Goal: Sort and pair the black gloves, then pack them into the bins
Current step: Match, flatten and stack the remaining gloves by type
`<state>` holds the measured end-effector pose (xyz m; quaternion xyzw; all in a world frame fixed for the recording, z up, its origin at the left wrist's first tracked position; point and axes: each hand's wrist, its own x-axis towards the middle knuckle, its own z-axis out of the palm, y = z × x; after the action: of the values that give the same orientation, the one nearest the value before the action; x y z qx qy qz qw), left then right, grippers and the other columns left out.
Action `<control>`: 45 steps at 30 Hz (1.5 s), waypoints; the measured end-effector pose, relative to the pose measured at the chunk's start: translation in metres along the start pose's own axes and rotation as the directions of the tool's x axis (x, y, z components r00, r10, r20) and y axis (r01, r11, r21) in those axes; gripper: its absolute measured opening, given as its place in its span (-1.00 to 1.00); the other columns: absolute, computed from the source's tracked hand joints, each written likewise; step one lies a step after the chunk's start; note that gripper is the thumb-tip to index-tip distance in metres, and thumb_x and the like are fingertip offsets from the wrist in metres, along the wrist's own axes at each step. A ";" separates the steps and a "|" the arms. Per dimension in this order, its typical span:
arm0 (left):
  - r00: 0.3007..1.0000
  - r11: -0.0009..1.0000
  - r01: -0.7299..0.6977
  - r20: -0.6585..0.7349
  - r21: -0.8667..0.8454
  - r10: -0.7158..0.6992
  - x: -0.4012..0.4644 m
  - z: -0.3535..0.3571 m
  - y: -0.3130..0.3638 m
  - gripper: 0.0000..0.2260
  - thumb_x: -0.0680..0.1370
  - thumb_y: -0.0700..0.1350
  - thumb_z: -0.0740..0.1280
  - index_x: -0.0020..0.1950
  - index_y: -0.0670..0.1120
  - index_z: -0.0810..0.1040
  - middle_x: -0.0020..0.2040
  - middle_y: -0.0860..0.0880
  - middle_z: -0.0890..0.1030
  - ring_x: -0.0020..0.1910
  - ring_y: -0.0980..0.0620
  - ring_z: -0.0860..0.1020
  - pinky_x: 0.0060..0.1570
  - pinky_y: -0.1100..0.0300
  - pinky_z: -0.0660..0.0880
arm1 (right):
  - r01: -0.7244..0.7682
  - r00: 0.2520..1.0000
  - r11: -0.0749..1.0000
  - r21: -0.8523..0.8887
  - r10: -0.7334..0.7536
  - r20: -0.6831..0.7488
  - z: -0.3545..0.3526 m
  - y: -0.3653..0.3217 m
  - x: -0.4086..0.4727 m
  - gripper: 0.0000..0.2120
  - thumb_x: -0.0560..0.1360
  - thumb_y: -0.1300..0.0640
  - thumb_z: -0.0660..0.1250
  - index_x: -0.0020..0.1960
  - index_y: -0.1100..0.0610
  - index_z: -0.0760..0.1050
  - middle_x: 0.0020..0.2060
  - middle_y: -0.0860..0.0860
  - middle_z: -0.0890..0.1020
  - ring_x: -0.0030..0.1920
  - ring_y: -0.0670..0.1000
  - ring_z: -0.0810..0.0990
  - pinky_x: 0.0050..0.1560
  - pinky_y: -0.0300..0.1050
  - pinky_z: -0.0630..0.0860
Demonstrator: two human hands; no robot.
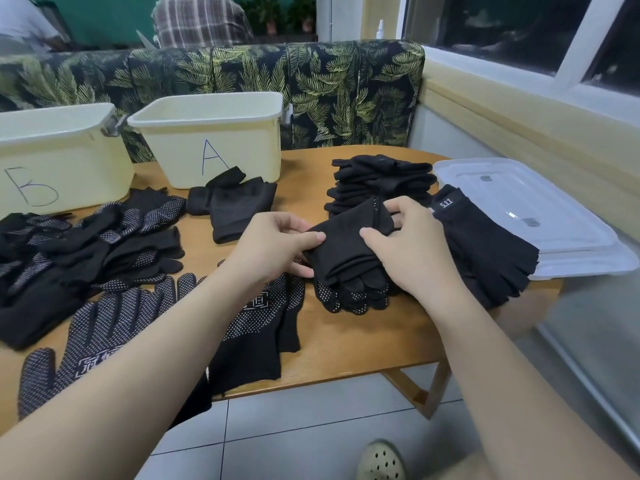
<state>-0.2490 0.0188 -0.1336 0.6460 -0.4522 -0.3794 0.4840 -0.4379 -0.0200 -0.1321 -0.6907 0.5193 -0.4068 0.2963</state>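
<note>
Folded pair of black gloves (349, 251) held just above the table, mid-frame, dotted fingertips hanging toward the near edge. Left hand (273, 247) pinches its left edge, thumb on top, fingers curled under. Right hand (408, 251) grips the right side, thumb pressed on the cloth, fingers curled over the far corner.

Just behind the pair, a neat stack of folded gloves (381, 178). To the right, fingerless gloves (485, 244) with a "511" tag, lying partly on a clear plastic lid (540, 202) at the table's right end.

Left of centre, a loose heap of dotted gloves (86, 240) — tangled, unsorted. Two dotted gloves (104, 337) lie flat, palm up, at the near edge, partly under the left forearm. One more dark glove (235, 202) lies in front of bin A (211, 140).

Bin A and bin B (59, 154) are cream plastic tubs, letters hand-drawn, standing side by side at the table's far edge; their insides cannot be seen.

Surface: wooden table (346, 341), light brown, rounded edge, wooden leg visible below right. Floor — pale grey tiles. Behind the table, a bench back (311, 84) in dark leaf-print fabric. Window (519, 32) with white frame at right, dark outside. Beyond the bench, a person in a plaid shirt (201, 22), back turned.
</note>
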 end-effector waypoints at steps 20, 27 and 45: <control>0.982 0.959 0.190 0.033 -0.211 -0.187 0.001 0.002 -0.003 -0.82 0.54 -0.21 0.50 0.07 -0.24 0.59 -0.13 -0.21 0.65 -0.44 0.01 0.58 -0.40 0.19 0.58 | 0.355 0.918 0.870 -0.341 -0.257 0.301 0.012 0.001 -0.021 -0.54 0.70 -0.01 0.18 0.57 0.06 0.32 0.63 -0.09 0.18 0.63 -0.13 -0.02 0.59 -0.12 0.05; 0.995 0.973 -0.072 -0.045 0.220 0.084 -0.008 -0.007 -0.006 -0.80 0.54 -0.08 0.50 0.10 -0.10 0.61 -0.05 -0.04 0.65 -0.36 0.12 0.60 -0.43 0.22 0.54 | 0.279 0.895 0.875 -0.397 -0.087 0.437 0.011 0.005 -0.021 -0.42 0.72 -0.15 0.01 0.67 0.02 0.01 0.67 -0.09 -0.04 0.63 -0.15 -0.15 0.58 -0.12 -0.06; 0.848 0.579 -0.516 0.473 0.631 0.241 -0.019 0.002 -0.031 -0.50 0.75 -0.02 0.05 0.68 -0.01 0.00 0.67 0.08 -0.02 0.65 0.14 -0.07 0.62 0.11 -0.08 | 0.307 0.885 0.755 -0.579 -0.003 0.465 0.029 0.014 -0.025 -0.17 0.55 -0.19 -0.41 0.65 0.28 -0.03 0.65 0.24 -0.09 0.66 0.13 -0.14 0.64 0.05 -0.05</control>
<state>-0.2494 0.0403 -0.1634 0.5961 -0.7705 -0.1530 0.1660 -0.4227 -0.0005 -0.1643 -0.8640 0.4854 -0.0644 0.1168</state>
